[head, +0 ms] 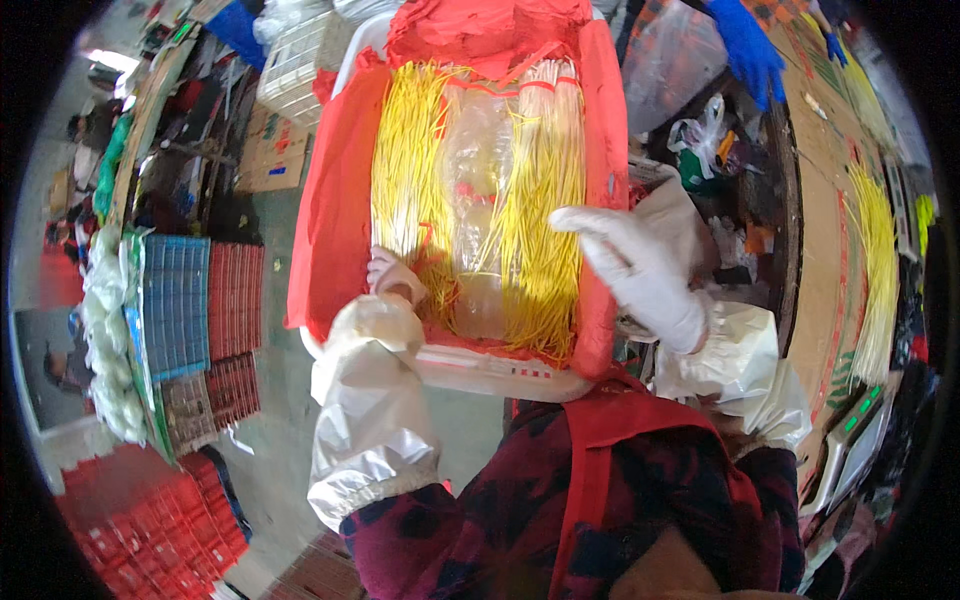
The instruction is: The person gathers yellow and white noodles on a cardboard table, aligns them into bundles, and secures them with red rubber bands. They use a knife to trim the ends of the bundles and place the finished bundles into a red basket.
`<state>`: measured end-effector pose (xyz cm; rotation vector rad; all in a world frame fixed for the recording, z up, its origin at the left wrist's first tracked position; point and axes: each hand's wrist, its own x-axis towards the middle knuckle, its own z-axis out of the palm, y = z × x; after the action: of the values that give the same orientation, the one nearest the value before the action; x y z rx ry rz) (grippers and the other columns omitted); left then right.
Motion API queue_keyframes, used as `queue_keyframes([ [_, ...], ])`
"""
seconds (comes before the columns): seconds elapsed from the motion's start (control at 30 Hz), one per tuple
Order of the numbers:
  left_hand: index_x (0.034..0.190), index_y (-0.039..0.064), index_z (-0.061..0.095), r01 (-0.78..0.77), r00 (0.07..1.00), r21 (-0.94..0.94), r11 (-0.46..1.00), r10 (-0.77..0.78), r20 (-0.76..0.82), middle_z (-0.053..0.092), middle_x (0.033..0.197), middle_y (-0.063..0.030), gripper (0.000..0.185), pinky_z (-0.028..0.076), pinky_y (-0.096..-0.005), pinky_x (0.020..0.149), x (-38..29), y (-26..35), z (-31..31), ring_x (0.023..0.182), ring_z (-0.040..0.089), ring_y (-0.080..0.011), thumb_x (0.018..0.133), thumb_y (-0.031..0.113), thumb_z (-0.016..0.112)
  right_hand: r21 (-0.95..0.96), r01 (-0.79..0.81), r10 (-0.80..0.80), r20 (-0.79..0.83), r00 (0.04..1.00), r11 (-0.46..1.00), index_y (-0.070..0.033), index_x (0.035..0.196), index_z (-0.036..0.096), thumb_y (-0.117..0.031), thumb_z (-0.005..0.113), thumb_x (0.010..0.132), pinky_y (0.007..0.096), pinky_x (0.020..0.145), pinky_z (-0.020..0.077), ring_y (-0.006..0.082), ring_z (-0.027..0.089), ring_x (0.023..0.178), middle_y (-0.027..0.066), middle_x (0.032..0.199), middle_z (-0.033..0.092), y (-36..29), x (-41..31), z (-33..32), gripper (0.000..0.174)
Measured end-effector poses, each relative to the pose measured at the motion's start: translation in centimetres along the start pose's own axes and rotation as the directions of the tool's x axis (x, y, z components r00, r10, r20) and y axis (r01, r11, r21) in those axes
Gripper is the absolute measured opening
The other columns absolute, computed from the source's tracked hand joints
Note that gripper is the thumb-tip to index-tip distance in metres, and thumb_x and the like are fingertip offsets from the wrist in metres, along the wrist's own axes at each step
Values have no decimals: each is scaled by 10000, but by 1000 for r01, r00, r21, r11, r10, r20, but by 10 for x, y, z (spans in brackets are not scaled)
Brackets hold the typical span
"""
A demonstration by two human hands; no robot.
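A white plastic tub (480, 373) lined with red cloth (327, 217) is in front of me. Long yellow stalks, apparently yellow chives, lie in it as a left bundle (409, 150) and a right bundle (546, 285). Between them is clear plastic (480, 142), perhaps a bag or bottles. My left hand (395, 277) touches the lower left edge of the left bundle; its grip is partly hidden. White-gloved, my right hand (637, 270) hovers over the tub's right rim, fingers extended and nothing visible in them.
To my right, a cardboard-covered table (817, 247) bears more yellow stalks (870, 277) and a digital scale (844, 442). Another person's blue-gloved hand (750, 56) is at the upper right. Blue crates (177, 300) and red crates (165, 517) stand at left.
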<state>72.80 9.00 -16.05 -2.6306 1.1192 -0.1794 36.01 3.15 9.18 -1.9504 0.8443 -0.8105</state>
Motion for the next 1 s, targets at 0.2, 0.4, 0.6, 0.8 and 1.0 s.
queue_keyframes([
  [0.2, 1439, 187, 277, 24, 995, 261, 965, 3, -103, 520, 852, -20, 545, 513, -348, 534, 3, 8, -7, 679, 598, -154, 956, 240, 524, -183, 49, -53, -17, 998, 982, -100, 1183, 611, -155, 601, 922, 379, 893, 495, 286, 612, 1046, 103, 1147, 640, -15, 11, 42, 267],
  [0.4, 1497, 153, 95, -150, 881, -141, 979, 197, 431, 506, 1199, -154, 1204, 546, -427, 813, 12, -21, -65, 1043, 602, -317, 615, 384, 880, -146, -45, 29, -112, 993, 988, -86, 1155, 620, -105, 574, 936, 355, 902, 503, 255, 640, 1032, 65, 1118, 678, -4, -3, 36, 225],
  [0.6, 1416, 31, 151, 367, 625, -866, 339, 600, 499, 585, 1096, -178, 996, 576, -400, 636, 41, -60, -163, 820, 647, -266, 642, -44, 773, -30, -332, 333, 159, 930, 943, -69, 1248, 592, -241, 601, 917, 392, 889, 496, 325, 621, 1064, 135, 1176, 651, 1, 4, 52, 373],
  [0.8, 1013, 110, 634, 548, 702, -813, -197, 637, 318, 641, 945, -26, 261, 509, -333, 805, -17, -60, -323, 849, 613, -175, 835, 295, 681, -118, 118, -117, 12, 993, 986, -32, 1451, 332, -333, 797, 699, 442, 1097, 322, 383, 365, 1337, 202, 1430, 409, -46, 36, 74, 935],
  [1.0, 1113, 85, 613, 661, 599, -656, -364, 783, 169, 651, 1026, -48, 254, 487, -308, 862, -83, -17, -367, 923, 614, -172, 930, 259, 587, -231, 493, -543, -299, 785, 839, -33, 1360, 439, -324, 851, 611, 495, 1126, 276, 369, 463, 1262, 172, 1361, 490, -76, 61, 43, 902],
])
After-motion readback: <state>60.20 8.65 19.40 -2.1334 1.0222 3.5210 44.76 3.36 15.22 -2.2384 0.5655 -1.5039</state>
